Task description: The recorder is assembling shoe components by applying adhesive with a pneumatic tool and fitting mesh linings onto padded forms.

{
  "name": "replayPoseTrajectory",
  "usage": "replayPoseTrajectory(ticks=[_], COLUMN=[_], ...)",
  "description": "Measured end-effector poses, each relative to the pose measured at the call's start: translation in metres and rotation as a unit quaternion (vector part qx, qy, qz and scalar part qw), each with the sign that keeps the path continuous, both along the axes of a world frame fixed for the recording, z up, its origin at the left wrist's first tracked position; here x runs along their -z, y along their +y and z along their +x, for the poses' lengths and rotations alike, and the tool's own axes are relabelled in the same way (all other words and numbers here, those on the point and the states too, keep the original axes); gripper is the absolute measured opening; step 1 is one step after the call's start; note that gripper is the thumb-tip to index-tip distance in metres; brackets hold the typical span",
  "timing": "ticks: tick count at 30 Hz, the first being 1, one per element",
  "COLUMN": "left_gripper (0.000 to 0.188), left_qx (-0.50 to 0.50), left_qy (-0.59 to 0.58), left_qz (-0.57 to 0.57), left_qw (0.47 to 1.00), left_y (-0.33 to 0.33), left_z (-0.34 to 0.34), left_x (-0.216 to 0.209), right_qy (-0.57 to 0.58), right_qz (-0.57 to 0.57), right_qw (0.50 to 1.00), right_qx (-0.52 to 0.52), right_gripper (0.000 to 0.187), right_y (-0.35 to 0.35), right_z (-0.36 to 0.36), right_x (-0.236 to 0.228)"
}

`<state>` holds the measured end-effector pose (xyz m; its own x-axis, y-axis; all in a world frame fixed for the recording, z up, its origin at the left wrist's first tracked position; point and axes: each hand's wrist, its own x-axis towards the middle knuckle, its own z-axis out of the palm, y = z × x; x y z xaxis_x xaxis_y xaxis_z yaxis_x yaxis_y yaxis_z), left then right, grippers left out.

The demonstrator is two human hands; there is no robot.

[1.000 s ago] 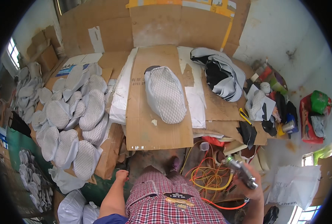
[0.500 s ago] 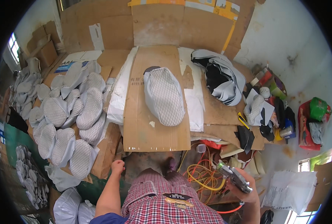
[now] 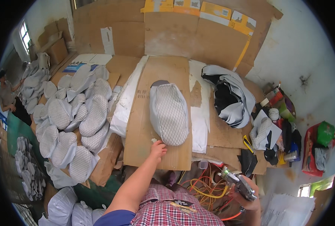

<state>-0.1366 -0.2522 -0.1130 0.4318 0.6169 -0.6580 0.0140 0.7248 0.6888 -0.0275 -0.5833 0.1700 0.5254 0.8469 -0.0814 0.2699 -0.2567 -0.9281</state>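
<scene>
A grey, padded shoe-shaped piece [image 3: 170,115] with a diamond grid on its upward face lies lengthwise on a cardboard sheet [image 3: 139,139] in the middle of the cardboard-covered table [image 3: 227,137]. At its near end is the left hand [image 3: 158,150], fingers loosely bent; I cannot tell whether they touch the edge or have hold of it. The right hand [image 3: 249,193], lower right and well apart from the piece, is wrapped around a metal spray gun [image 3: 238,182], with an orange hose [image 3: 232,217] running below it. To the left, similar pieces are heaped in a pile [image 3: 94,117]; to the right rests a curved bundle of grey and black material [image 3: 239,103], with a yellow cutter [image 3: 248,144] and a black scrap [image 3: 247,161] nearer the person. Tangled hoses [image 3: 207,194] lie below the table, and cardboard panels [image 3: 171,34] stand behind it
</scene>
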Motion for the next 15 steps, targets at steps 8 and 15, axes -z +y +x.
replayPoseTrajectory(ticks=[8,15], left_gripper=[0.013,0.016], left_qx=[-0.060,-0.079], left_qy=[0.018,-0.105], left_qz=[-0.044,-0.098], left_qw=[0.997,0.986], left_y=[-0.008,-0.013], left_z=[0.017,0.039], left_x=[-0.001,-0.095], right_qy=[0.035,-0.173], right_qz=[0.016,0.044], right_qw=[0.999,0.982], right_qx=[-0.018,0.062], right_gripper=[0.049,0.052], right_y=[0.019,0.108], right_z=[0.061,0.137], right_x=[0.026,0.131])
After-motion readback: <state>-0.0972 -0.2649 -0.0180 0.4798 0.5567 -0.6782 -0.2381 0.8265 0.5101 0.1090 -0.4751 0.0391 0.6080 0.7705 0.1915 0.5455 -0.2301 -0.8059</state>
